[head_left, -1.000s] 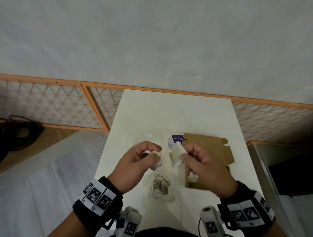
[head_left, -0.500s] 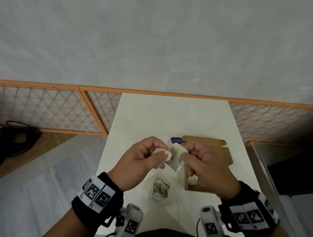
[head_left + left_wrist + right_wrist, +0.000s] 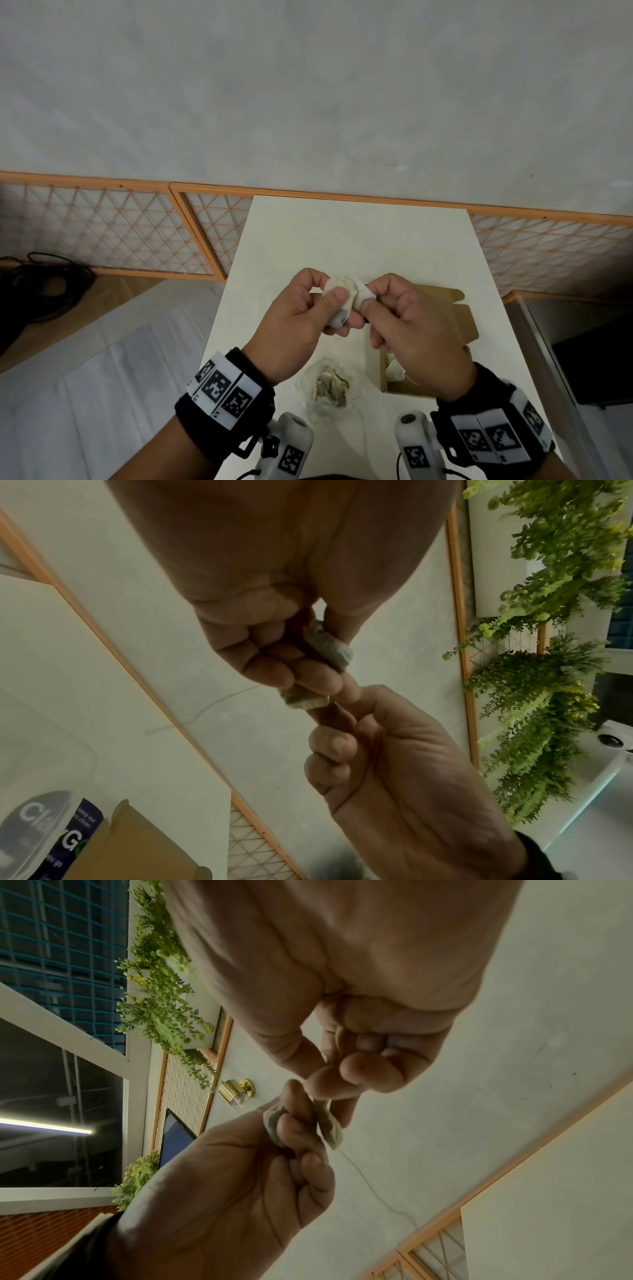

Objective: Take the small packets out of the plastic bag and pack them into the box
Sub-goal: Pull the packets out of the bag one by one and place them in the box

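Two packets held above the table, between bag and box.
Your left hand (image 3: 301, 315) pinches one packet (image 3: 339, 301), your right hand (image 3: 407, 322) the other (image 3: 363, 294); they look light and soft, so hold the edges gently. The bag (image 3: 329, 383) lies near, the box (image 3: 428, 346) at right.

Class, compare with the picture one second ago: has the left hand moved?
Yes. The left hand has shifted right, toward the cardboard box, so its packet now touches the right hand's.
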{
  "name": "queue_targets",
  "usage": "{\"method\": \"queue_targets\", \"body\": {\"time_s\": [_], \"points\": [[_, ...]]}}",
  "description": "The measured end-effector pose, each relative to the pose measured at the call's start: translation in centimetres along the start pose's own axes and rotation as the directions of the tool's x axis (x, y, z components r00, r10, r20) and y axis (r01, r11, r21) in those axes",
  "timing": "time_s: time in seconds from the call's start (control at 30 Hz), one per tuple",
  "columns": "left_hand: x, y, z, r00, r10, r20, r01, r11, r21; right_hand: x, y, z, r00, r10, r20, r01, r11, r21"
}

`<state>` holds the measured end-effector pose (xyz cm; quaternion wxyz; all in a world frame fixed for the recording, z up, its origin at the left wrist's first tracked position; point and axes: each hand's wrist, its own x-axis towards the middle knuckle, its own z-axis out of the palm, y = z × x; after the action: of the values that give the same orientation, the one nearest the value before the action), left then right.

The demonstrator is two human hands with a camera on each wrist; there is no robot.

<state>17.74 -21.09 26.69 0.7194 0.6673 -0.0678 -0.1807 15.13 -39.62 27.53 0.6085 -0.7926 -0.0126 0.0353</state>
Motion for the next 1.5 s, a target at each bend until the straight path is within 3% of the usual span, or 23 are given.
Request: {"method": "queue_targets", "body": {"time_s": [0.17,0.43,0.53,0.63,0.7,0.83,1.0,1.17,1.3,1.4,1.5], "points": [[-0.1,0.8,0.4,0.997,0.050,0.057,-0.052,0.998,0.034,0.3,-1.3,0.4,1.000,-0.007,0.027,0.006,0.998,0.063],[0.0,0.7,0.5,0.999,0.044,0.008,-0.045,0.975,0.218,0.2,-1.7,0.2,1.000,-0.003,0.029,0.002,1.000,0.015],[0.0,0.0,0.1,0.995,0.095,-0.037,-0.073,0.922,0.379,0.2,-1.4,0.1,1.000,-0.008,0.002,0.008,1.000,-0.011],[0.4,-1.0,-0.9,0.978,0.201,-0.048,-0.137,0.804,0.579,0.2,-1.2,-0.1,1.000,-0.018,0.008,0.018,0.999,-0.028],[0.3,-0.9,-0.9,0.975,0.216,-0.050,-0.157,0.832,0.532,0.2,-1.0,-0.2,0.999,-0.025,0.021,0.026,0.999,-0.027],[0.1,-0.3,-0.2,0.970,0.235,-0.063,-0.210,0.940,0.270,0.1,-0.6,-0.2,0.997,-0.055,0.050,0.055,0.998,0.007],[0.5,-0.5,0.0,0.968,0.231,-0.102,-0.213,0.965,0.155,-0.3,0.1,-0.2,0.991,-0.087,0.097,0.079,0.993,0.088],[0.6,-0.7,0.2,0.974,0.210,-0.084,-0.203,0.975,0.085,-0.2,1.3,-0.2,0.997,-0.049,0.066,0.046,0.998,0.039],[0.4,-1.9,-0.1,0.982,0.127,-0.142,-0.117,0.990,0.074,-0.7,2.5,-0.4,0.996,-0.047,0.071,0.042,0.996,0.076],[1.0,-5.9,-1.5,0.977,0.001,-0.212,0.053,0.967,0.250,-1.4,3.3,-0.8,0.997,-0.014,0.072,0.007,0.995,0.098],[1.2,-10.9,-2.2,0.984,-0.132,-0.121,0.176,0.848,0.499,-2.3,3.9,-1.3,0.998,0.026,0.059,-0.032,0.994,0.105]]}}
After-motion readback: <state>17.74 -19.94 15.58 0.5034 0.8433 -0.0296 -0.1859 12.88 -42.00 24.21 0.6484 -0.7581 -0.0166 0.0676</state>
